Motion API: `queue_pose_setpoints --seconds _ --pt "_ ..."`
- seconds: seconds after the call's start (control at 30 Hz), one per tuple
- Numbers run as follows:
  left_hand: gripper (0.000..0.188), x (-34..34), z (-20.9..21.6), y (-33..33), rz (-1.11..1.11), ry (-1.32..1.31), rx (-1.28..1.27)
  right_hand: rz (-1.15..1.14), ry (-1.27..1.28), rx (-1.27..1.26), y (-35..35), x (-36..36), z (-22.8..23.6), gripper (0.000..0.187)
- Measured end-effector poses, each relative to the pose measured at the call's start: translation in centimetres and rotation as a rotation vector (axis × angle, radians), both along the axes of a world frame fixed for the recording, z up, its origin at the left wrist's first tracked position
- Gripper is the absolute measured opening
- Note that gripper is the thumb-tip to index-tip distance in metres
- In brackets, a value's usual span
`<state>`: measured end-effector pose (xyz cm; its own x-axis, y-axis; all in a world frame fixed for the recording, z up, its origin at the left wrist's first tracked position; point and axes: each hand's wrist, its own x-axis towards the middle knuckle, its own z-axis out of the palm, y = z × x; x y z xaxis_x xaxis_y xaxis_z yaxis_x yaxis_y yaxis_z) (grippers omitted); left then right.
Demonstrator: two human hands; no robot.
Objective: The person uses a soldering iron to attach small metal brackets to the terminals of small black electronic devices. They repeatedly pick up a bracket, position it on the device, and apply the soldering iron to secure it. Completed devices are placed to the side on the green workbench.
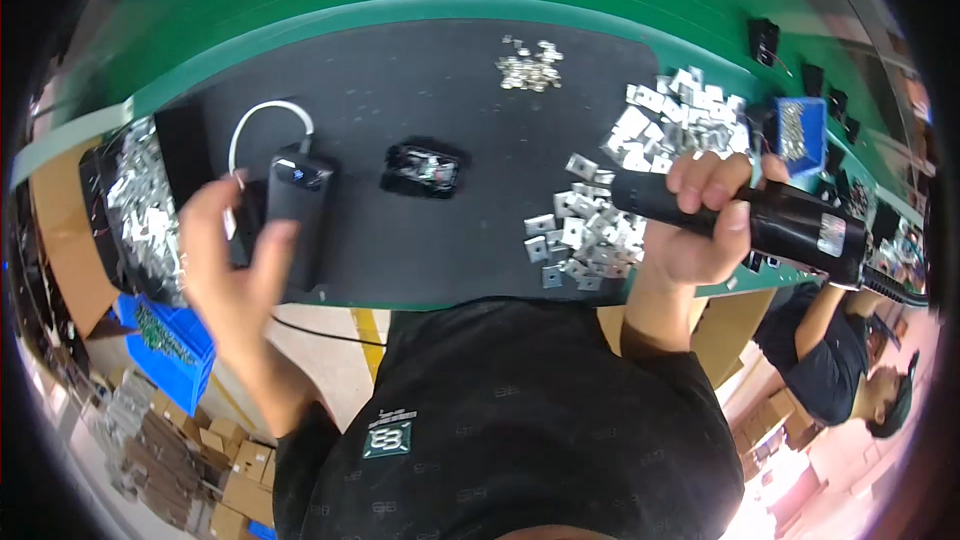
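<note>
My right hand (pixel 700 240) is wrapped round a black corded electric screwdriver (pixel 800 223), held nearly level above piles of small silvery metal plates (pixel 590 235). Its tip points left, and the cord leaves from the right end. On the left, my left hand (pixel 230 275) has thumb and fingers spread, slightly blurred. Beside it lies a black power bank-like box (pixel 298 202) with a small lit display and a looped white cable (pixel 262 106). Between the hands, an opened black casing (pixel 424 170) lies on the dark mat, with electronic parts showing inside.
Small metal pieces (pixel 530 67) lie at the mat's far side. More plates (pixel 690 120) are heaped at the right, near a blue bin (pixel 800 135). Another blue bin (pixel 170 345) and a tray of silvery parts (pixel 145 205) stand left. A co-worker (pixel 830 355) is at the far right.
</note>
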<state>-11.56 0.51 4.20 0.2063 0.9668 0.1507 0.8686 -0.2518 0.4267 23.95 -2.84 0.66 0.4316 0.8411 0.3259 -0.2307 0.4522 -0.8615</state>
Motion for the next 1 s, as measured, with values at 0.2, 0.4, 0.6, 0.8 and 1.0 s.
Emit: queue_pose_setpoints --seconds 0.2,0.4,0.6,0.8,1.0 --pt "0.100 10.1 -3.9 -2.5 0.120 -0.091 -0.257 -0.049 -0.040 0.042 -0.5 1.6 0.4 0.047" --pt "0.066 12.8 -6.6 -1.4 -0.130 -0.067 -0.138 -0.153 -0.016 0.033 -0.3 3.4 0.3 0.043" --pt "0.053 13.5 -6.1 2.0 -0.409 -0.083 -0.200 -0.166 -0.032 0.040 -0.2 3.7 0.1 0.046" --pt "0.058 13.8 -4.9 5.4 -0.613 -0.019 -0.051 -0.168 -0.075 0.047 -0.3 4.1 0.1 0.047" --pt "0.040 15.6 -4.3 8.5 -0.740 -0.182 0.207 -0.221 -0.013 0.022 -1.2 4.3 0.7 0.058"
